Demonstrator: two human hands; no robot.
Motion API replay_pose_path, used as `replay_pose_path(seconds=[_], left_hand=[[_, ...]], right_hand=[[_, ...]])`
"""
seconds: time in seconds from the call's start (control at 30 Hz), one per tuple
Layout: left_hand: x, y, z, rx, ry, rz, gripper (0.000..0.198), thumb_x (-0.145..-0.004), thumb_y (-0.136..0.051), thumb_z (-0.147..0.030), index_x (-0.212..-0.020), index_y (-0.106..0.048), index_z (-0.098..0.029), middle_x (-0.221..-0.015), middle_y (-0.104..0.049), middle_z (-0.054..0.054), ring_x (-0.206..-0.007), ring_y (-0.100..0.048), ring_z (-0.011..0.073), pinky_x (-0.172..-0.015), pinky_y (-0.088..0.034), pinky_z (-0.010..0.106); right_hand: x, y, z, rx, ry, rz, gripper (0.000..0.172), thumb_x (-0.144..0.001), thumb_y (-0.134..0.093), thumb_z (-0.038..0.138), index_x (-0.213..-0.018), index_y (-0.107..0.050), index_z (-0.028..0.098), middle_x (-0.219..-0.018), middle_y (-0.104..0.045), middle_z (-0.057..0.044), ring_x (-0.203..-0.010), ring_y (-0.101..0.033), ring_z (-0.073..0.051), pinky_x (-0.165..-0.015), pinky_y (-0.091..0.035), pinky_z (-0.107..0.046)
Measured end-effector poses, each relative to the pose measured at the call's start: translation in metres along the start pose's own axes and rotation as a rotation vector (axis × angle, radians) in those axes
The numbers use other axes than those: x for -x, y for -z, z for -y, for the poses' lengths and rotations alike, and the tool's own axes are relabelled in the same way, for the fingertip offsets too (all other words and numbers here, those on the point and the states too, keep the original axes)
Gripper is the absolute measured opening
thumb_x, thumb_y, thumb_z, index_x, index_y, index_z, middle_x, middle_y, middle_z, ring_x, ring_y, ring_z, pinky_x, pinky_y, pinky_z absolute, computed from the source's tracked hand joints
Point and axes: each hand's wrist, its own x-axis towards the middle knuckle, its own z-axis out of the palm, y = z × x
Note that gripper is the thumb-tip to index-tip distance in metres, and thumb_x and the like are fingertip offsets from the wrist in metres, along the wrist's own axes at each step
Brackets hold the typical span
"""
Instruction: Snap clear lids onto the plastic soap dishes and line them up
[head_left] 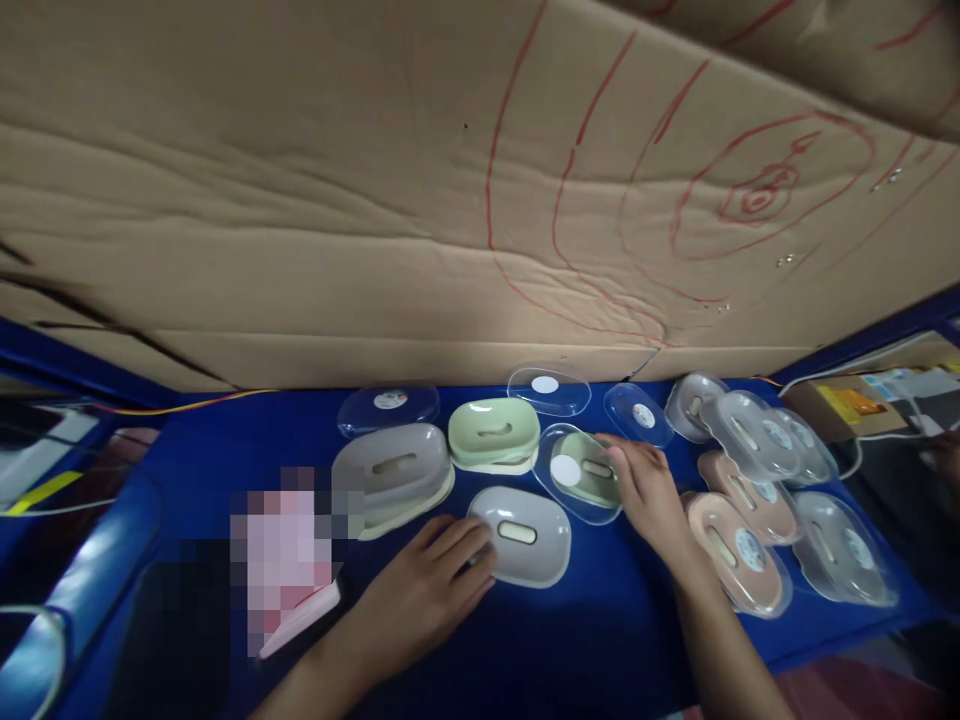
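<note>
My left hand [442, 578] has its fingers bent over the left edge of a grey oval soap dish [553, 520] with a long slot in its middle. The thumb and fingers of my right hand [646, 488] pinch the right edge of a clear plastic lid [559, 440] bearing a round white sticker. Through the lid a small green soap dish [598, 487] shows, lying under it or behind it. Just behind the grey dish stands a pale green soap dish [495, 425] on a cream base. A larger grey soap dish [427, 455] sits to its left, also on a cream base.
Loose clear lids [570, 402] lie along the back, against a cardboard wall [337, 290] with red lines. To the right are several lidded grey and pink dishes [739, 570]. A pink object [304, 620], partly pixelated, is at left on the blue table [592, 640].
</note>
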Motion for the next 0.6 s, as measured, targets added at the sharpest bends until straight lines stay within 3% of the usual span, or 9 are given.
replay_pose_path(seconds=[0.13,0.23,0.37,0.43,0.53,0.6], left_hand=[[0.003,0.000,0.004,-0.017,0.010,-0.004,0.022,-0.110,-0.050,-0.019,-0.120,-0.069,-0.015,-0.122,-0.073,0.010,-0.117,-0.068,0.0275,-0.099,-0.051,0.044],[0.003,0.000,0.006,-0.032,0.016,-0.033,0.022,-0.110,-0.051,-0.018,-0.120,-0.069,-0.014,-0.120,-0.074,0.011,-0.117,-0.068,0.0281,-0.100,-0.050,0.045],[0.001,0.001,0.007,0.001,0.037,-0.048,0.023,-0.111,-0.047,-0.018,-0.117,-0.069,-0.015,-0.117,-0.074,0.009,-0.115,-0.069,0.0265,-0.098,-0.052,0.043],[0.000,0.002,0.006,0.011,0.048,-0.039,0.023,-0.111,-0.047,-0.019,-0.116,-0.069,-0.016,-0.117,-0.074,0.008,-0.115,-0.069,0.0262,-0.097,-0.053,0.042],[0.000,0.003,0.006,0.003,0.055,-0.013,0.022,-0.111,-0.047,-0.021,-0.117,-0.068,-0.016,-0.119,-0.074,0.009,-0.115,-0.069,0.0268,-0.096,-0.054,0.042],[0.001,0.002,0.006,-0.001,0.054,0.004,0.020,-0.110,-0.049,-0.020,-0.118,-0.067,-0.016,-0.119,-0.073,0.010,-0.116,-0.069,0.0273,-0.096,-0.054,0.043]], right_hand=[[0.013,0.023,-0.008,-0.067,-0.029,0.209,0.045,-0.113,-0.035,0.045,-0.157,-0.048,0.037,-0.155,-0.062,-0.002,-0.147,-0.056,-0.027,-0.131,-0.028,-0.062],[0.027,0.043,-0.013,-0.085,-0.106,0.350,0.054,-0.113,-0.039,0.047,-0.166,-0.031,0.045,-0.168,-0.047,0.002,-0.160,-0.038,-0.027,-0.132,-0.029,-0.061],[0.033,0.045,-0.018,-0.059,0.059,0.591,0.071,-0.107,-0.055,0.042,-0.170,-0.021,0.046,-0.173,-0.038,0.001,-0.162,-0.031,-0.028,-0.129,-0.036,-0.059],[0.028,0.031,-0.016,0.020,0.117,0.517,0.075,-0.104,-0.060,0.034,-0.169,-0.023,0.045,-0.173,-0.038,-0.001,-0.160,-0.036,-0.030,-0.125,-0.041,-0.060],[0.018,0.007,-0.006,0.166,0.138,0.294,0.059,-0.107,-0.052,0.028,-0.163,-0.039,0.043,-0.168,-0.048,-0.004,-0.154,-0.046,-0.029,-0.116,-0.049,-0.058],[0.013,-0.002,0.002,0.211,0.169,0.224,0.049,-0.110,-0.048,0.030,-0.158,-0.048,0.040,-0.164,-0.052,-0.005,-0.149,-0.051,-0.028,-0.110,-0.052,-0.053]])
